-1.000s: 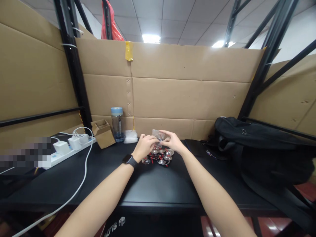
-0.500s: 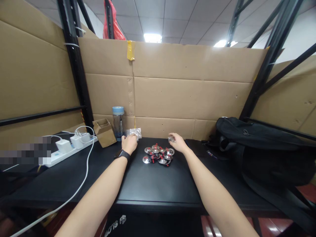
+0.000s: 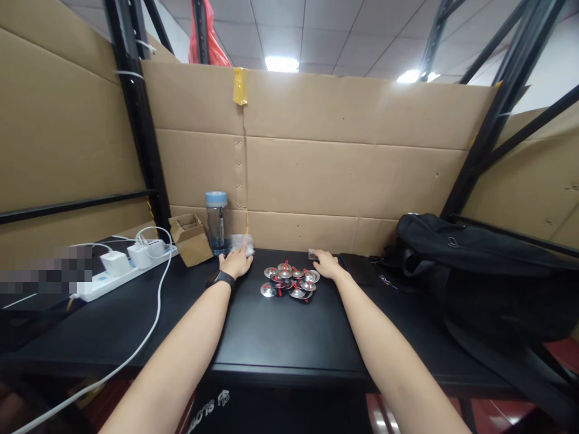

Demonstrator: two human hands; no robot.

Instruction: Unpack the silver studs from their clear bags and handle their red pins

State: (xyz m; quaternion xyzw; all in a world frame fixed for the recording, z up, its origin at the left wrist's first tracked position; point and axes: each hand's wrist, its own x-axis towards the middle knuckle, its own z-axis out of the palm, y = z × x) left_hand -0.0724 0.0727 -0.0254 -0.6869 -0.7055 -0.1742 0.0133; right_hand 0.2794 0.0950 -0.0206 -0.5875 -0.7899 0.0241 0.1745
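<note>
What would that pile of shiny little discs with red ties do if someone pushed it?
The pile of shiny discs would probably slide apart, since its pieces overlap on a smooth-looking black tabletop. The discs look metallic and domed, so they'd likely stay stiff and might rock. The red ties look thin, so they'd probably flop.
</note>
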